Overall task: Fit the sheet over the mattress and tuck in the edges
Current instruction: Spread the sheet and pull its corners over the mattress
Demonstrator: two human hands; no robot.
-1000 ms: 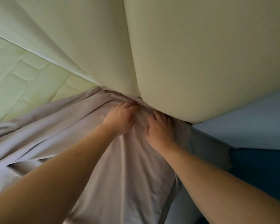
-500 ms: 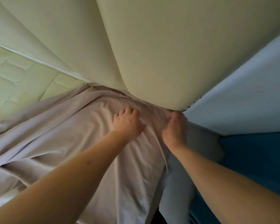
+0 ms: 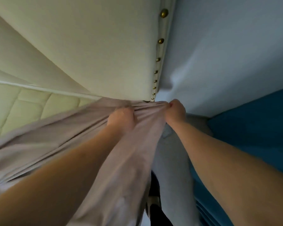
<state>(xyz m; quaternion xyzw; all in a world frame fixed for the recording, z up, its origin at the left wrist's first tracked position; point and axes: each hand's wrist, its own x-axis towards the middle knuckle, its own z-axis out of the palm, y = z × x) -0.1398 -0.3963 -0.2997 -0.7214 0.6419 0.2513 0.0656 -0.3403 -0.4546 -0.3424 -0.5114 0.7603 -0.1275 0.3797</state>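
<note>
A padded cream headboard [image 3: 91,51], edged w/ a row of brass studs [image 3: 161,40], fills the 12 o'clock half of the view and presses right against the corner of the bed, leaving only a tight seam where fabric can go. At 3 o'clock, a pale blue-grey wall [image 3: 232,51] sits just beside the headboard's studded edge; below it, at 4 o'clock, a deep teal surface [image 3: 255,128], prob. carpet or upholstery, cannot tell which. A grey garment or leg [image 3: 171,160] and a dark shape beneath it show at 6 o'clock, blurred.

The sheet [image 3: 55,141], a pale mauve-grey cloth, is gathered into tight pleats at frame centre, at the corner where mattress meets headboard. From there it fans out toward 8 o'clock in long folds and drapes down toward 6 o'clock over the bed's side. It covers only the near part of the mattress [image 3: 20,110]; the quilted cream top and its white piped edge are bare at 9 o'clock.

The left hand [image 3: 121,118] is closed in a fist on a bunch of the sheet, knuckles toward the headboard. The right hand [image 3: 176,111] is also clenched, pinching the sheet's bunched edge just below the lowest stud, thumb tip visible. Both forearms are bare and reach in from 7 and 4 o'clock. Light is dim, w/ motion blur on cloth and arms.
</note>
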